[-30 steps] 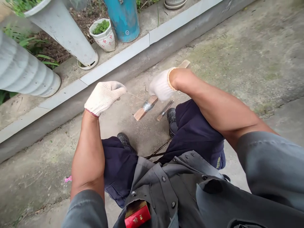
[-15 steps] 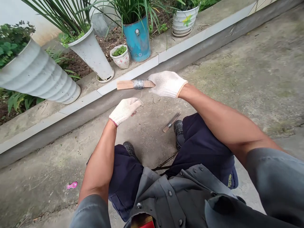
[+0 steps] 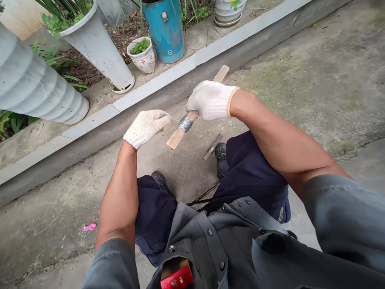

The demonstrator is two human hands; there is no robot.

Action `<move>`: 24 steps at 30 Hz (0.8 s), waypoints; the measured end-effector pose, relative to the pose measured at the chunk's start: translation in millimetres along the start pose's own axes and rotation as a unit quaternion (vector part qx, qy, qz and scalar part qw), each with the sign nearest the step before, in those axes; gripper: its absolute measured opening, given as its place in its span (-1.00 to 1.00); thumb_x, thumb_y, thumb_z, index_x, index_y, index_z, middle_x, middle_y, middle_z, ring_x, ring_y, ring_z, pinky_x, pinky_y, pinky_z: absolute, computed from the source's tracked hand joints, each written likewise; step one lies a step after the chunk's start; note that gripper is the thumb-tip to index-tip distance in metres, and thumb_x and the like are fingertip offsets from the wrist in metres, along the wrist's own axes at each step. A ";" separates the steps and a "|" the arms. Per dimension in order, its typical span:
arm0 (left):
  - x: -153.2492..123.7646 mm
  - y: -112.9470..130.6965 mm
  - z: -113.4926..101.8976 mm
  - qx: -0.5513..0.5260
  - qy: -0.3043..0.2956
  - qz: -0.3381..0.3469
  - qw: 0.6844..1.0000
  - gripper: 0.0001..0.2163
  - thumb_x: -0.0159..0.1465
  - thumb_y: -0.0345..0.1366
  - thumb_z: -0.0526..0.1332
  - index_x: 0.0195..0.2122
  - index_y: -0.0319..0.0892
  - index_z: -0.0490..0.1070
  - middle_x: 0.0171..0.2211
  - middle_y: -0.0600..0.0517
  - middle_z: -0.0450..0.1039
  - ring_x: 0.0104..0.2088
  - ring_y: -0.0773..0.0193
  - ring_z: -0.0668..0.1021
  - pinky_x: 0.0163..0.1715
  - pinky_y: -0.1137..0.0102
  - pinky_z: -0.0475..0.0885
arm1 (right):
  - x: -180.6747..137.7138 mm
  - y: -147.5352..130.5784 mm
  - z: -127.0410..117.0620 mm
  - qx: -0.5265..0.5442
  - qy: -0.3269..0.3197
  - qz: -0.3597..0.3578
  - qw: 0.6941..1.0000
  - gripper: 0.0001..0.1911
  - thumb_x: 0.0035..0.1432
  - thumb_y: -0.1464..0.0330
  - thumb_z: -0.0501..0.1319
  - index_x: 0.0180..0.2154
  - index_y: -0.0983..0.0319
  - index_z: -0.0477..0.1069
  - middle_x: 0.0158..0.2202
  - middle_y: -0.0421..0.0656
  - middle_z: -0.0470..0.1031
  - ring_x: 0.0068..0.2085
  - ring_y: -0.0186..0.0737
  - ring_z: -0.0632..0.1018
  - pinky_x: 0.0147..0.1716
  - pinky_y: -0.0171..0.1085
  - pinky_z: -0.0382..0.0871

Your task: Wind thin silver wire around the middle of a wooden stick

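Clearly, our gloved right hand [image 3: 210, 100] is clamped around the stick [image 3: 176, 137], which slants before us with both ends showing. Our left hand [image 3: 147, 127], gloved too, has thumb and finger pinched together on the wire [image 3: 185, 123], which runs across and wraps around the stick's lower part. Nearby, a shorter stick [image 3: 214, 146] lies on the ground [image 3: 300, 100] beside our right shoe [image 3: 221, 161], and a blue pot [image 3: 168, 36] stands on the ledge [image 3: 156, 84].
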State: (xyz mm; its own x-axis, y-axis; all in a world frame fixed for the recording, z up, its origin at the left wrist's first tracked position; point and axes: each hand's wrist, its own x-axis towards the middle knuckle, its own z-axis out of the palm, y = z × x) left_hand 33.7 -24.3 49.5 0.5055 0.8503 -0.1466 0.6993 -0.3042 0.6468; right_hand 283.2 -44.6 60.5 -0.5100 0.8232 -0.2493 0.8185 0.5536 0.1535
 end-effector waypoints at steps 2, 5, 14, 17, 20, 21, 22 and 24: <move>-0.2 1.7 -3.3 -0.009 0.009 -0.005 1.000 -0.73 0.28 -0.11 0.25 -0.22 -0.16 0.67 -0.45 0.00 0.57 -0.48 0.30 0.51 -0.48 0.43 0.35 | -3.0 4.8 -1.6 0.043 -0.004 -0.025 0.999 -0.71 0.17 0.47 0.18 -0.11 0.25 0.61 -0.22 -0.02 0.60 -0.21 -0.11 0.53 -0.22 -0.19 0.20; 2.5 -0.3 -8.4 -0.015 0.032 -0.004 0.999 -0.74 0.27 -0.10 0.28 -0.25 -0.16 0.66 -0.48 0.00 0.56 -0.53 0.33 0.46 -0.52 0.42 0.32 | -5.7 7.4 -3.6 0.089 0.006 -0.015 0.996 -0.73 0.21 0.46 0.17 -0.12 0.25 0.60 -0.20 -0.04 0.62 -0.25 -0.18 0.50 -0.23 -0.20 0.16; 8.8 -11.3 8.4 -0.153 0.039 0.050 0.986 -0.64 0.44 0.00 0.16 -0.20 -0.17 0.60 -0.61 0.07 0.37 -0.52 0.31 0.51 -0.42 0.44 0.47 | -0.6 -7.8 -18.8 0.190 0.167 0.138 0.958 -0.44 0.26 0.00 0.06 0.08 0.12 0.57 -0.06 0.05 0.65 -0.10 0.05 0.57 -0.18 -0.11 0.30; 6.7 -8.3 14.1 -0.168 0.036 0.055 0.984 -0.65 0.44 -0.03 0.17 -0.09 -0.18 0.62 -0.60 0.09 0.37 -0.54 0.33 0.49 -0.38 0.43 0.51 | 4.1 -6.5 -16.2 0.232 0.179 0.219 0.931 -0.28 0.16 -0.10 -0.08 0.24 -0.15 0.48 -0.02 0.01 0.66 0.20 0.24 0.46 -0.15 0.02 0.35; 5.7 -5.0 15.4 -0.137 0.026 0.049 0.989 -0.65 0.44 -0.09 0.17 0.01 -0.19 0.63 -0.58 0.08 0.39 -0.53 0.31 0.51 -0.39 0.42 0.49 | 10.6 -3.0 -9.7 0.239 0.164 0.258 0.922 -0.20 0.14 -0.12 -0.13 0.29 -0.12 0.44 -0.01 0.05 0.66 0.33 0.21 0.34 -0.05 0.06 0.35; 5.7 -4.1 14.8 -0.116 0.023 0.047 0.992 -0.65 0.44 -0.11 0.16 0.02 -0.19 0.63 -0.57 0.07 0.41 -0.51 0.29 0.53 -0.39 0.41 0.47 | 12.9 -2.2 -7.3 0.220 0.169 0.267 0.923 -0.21 0.18 -0.08 -0.14 0.28 -0.01 0.47 0.02 0.10 0.65 0.30 0.22 0.37 0.01 0.08 0.33; 5.8 -3.5 13.8 -0.089 0.018 0.047 0.995 -0.65 0.44 -0.13 0.15 0.03 -0.19 0.64 -0.55 0.06 0.44 -0.49 0.27 0.55 -0.39 0.40 0.46 | 15.1 -1.7 -4.8 0.197 0.171 0.274 0.926 -0.23 0.22 -0.03 -0.13 0.25 0.10 0.52 0.04 0.16 0.63 0.24 0.22 0.42 0.06 0.09 0.30; 6.2 -2.9 10.9 -0.014 0.007 0.054 0.998 -0.67 0.44 -0.16 0.14 0.01 -0.16 0.66 -0.50 0.04 0.51 -0.43 0.23 0.57 -0.33 0.36 0.45 | 17.9 -2.6 0.0 0.167 0.156 0.277 0.933 -0.31 0.29 0.05 -0.09 0.12 0.25 0.59 0.05 0.25 0.60 0.14 0.20 0.49 0.11 0.15 0.27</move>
State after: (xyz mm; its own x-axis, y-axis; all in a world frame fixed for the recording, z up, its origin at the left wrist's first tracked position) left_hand 40.3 -22.8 38.6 0.5691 0.8198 -0.0643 0.6273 -0.3823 0.6784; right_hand 271.9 -31.3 55.6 0.0062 0.9969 0.0779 0.9897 0.0050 -0.1431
